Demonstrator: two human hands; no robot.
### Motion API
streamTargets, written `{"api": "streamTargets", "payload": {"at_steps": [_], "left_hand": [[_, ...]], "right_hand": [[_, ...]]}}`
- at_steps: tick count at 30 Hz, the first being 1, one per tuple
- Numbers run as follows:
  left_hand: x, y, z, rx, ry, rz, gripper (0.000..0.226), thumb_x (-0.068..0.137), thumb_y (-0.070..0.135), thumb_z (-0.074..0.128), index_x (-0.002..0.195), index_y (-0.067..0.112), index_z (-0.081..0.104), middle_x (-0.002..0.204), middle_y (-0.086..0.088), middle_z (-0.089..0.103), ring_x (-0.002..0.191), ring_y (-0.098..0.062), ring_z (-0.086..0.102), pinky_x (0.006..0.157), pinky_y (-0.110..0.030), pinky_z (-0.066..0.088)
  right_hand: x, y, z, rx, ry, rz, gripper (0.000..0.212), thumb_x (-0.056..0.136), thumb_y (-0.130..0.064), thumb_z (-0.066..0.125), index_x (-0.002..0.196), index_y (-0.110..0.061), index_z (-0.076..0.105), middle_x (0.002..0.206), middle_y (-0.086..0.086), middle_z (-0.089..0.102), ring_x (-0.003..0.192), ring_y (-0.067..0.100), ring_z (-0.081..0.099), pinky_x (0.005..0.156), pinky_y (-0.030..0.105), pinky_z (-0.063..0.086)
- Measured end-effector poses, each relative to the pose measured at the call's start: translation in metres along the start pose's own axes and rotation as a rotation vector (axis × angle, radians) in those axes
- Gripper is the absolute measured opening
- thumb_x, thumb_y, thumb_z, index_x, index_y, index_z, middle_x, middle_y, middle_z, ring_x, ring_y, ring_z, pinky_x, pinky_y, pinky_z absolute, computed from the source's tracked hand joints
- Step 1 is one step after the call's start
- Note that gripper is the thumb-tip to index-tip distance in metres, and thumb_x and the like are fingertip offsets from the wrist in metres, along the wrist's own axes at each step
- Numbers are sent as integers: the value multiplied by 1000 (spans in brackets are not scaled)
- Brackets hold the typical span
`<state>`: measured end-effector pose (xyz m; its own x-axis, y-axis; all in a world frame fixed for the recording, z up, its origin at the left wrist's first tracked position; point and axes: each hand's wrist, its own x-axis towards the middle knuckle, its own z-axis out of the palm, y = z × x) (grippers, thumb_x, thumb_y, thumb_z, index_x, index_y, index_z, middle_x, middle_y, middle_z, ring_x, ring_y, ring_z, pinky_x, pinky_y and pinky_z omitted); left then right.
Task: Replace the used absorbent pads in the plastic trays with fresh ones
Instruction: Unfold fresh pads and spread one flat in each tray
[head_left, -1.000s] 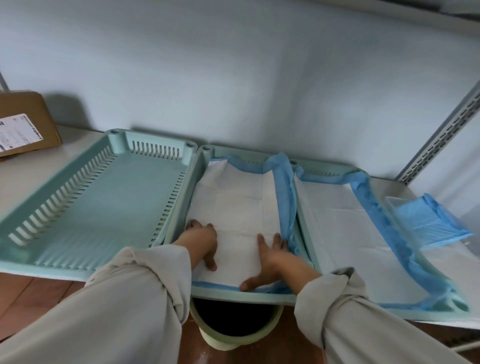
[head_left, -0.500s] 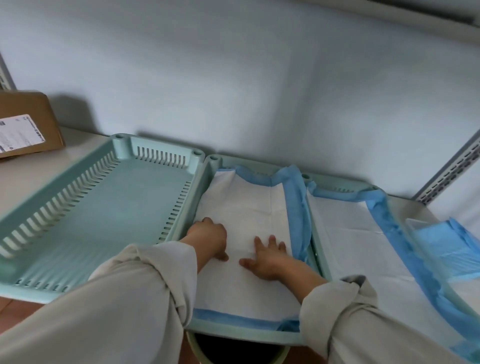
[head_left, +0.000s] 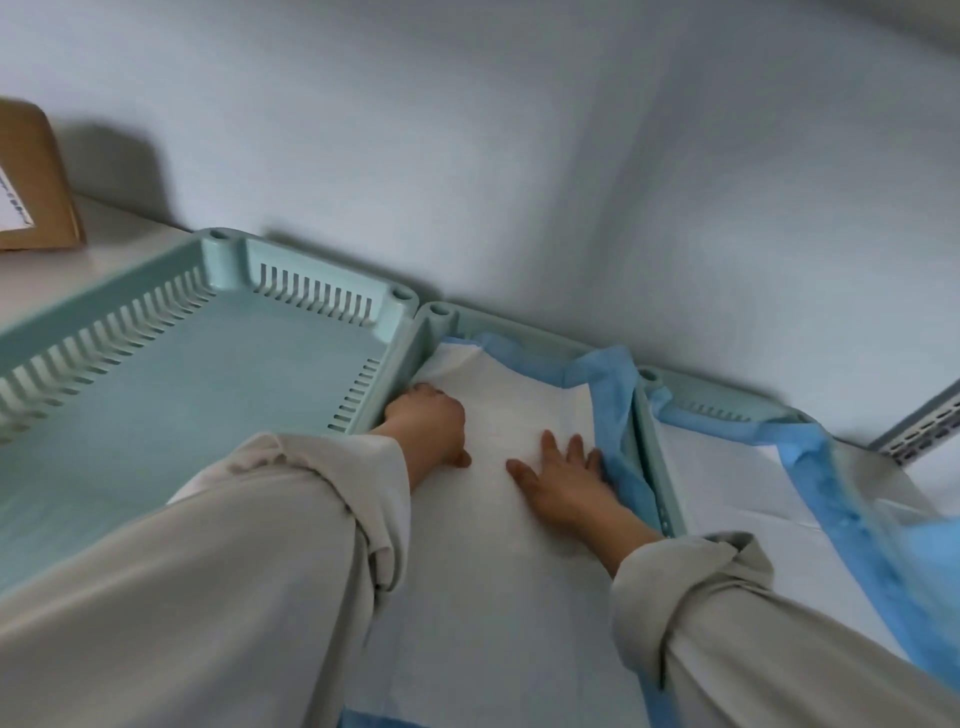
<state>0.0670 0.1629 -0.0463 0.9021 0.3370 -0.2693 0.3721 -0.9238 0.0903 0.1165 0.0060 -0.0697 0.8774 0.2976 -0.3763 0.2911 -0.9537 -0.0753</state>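
Note:
Three pale green plastic trays stand side by side on a white shelf. The left tray (head_left: 156, 395) is bare inside. In the middle tray (head_left: 441, 317) lies a white absorbent pad (head_left: 519, 405) with a blue border, its right edge riding up the tray wall. My left hand (head_left: 431, 421) presses flat on the pad beside the tray's left wall, fingers curled down. My right hand (head_left: 563, 473) lies flat and spread on the pad near its blue right edge. The right tray (head_left: 727, 405) holds another white pad (head_left: 727, 478) with a blue border.
A brown cardboard box (head_left: 31, 182) with a label stands at the far left of the shelf. A white wall rises just behind the trays. A slotted metal shelf upright (head_left: 924, 426) runs up at the right edge.
Both hands have slid along the middle pad toward the back of the tray, staying flat on it. The camera has moved closer and lower, so the bin below is out of view.

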Motion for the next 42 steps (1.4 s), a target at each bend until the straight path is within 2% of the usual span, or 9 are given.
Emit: {"api": "streamTargets", "payload": {"at_steps": [7,13,19,23,27,31,36,39,42], "left_hand": [[38,-2,-5,-158,242,50,53,96,12,46,146,12,27,156,-17,9,144,-34,15,114,-42,26],[58,-8,-19,-293,409,73,56,89,-4,43,140,14,33,143,-10,41,124,-32,49,96,-41,45],[74,-11,-30,-98,339,92,51,92,4,45,139,22,38,133,-3,53,121,-26,53,90,-35,46],[76,-9,-32,29,323,122,39,93,14,52,131,21,47,130,-4,55,119,-24,55,86,-32,44],[64,-14,-47,122,312,285,27,90,20,51,116,21,54,119,-1,60,110,-22,57,81,-31,42],[49,-19,-71,310,89,516,12,83,25,53,94,26,49,78,10,52,87,-19,59,63,-25,37],[50,-13,-90,523,179,448,41,89,26,58,127,21,43,121,-2,56,111,-24,56,75,-30,37],[55,-6,-91,527,229,354,46,86,26,65,127,15,47,123,-5,56,113,-25,57,76,-32,41],[59,-9,-89,219,206,292,48,83,37,68,121,12,53,113,-5,61,103,-24,60,78,-32,44]], "right_hand": [[15,-14,0,-45,53,-162,59,101,-45,16,152,-26,-7,160,4,-14,147,27,-11,118,50,3],[13,-17,6,-74,47,-154,58,101,-44,12,151,-27,-11,159,3,-17,147,27,-14,118,51,1],[15,-16,-3,-99,6,-137,58,101,-44,14,152,-26,-8,160,4,-14,147,29,-9,118,53,6],[25,-30,-15,-149,129,-208,56,101,-40,26,151,-23,8,158,6,12,145,29,13,115,54,17],[29,-44,0,-87,53,-290,59,99,-52,19,151,-35,-4,160,-1,-9,147,28,-7,117,56,8],[28,-43,7,-99,59,-266,59,98,-54,14,150,-37,-8,160,-3,-14,147,27,-10,116,56,4],[26,-49,6,-90,41,-250,58,98,-54,13,149,-37,-10,159,-3,-16,147,27,-12,116,57,3],[26,-48,5,-89,33,-248,59,98,-54,13,149,-37,-11,159,-2,-18,147,27,-13,116,57,2],[26,-48,4,-92,26,-253,59,98,-54,13,149,-36,-12,159,-2,-18,147,28,-14,116,58,2]]}}
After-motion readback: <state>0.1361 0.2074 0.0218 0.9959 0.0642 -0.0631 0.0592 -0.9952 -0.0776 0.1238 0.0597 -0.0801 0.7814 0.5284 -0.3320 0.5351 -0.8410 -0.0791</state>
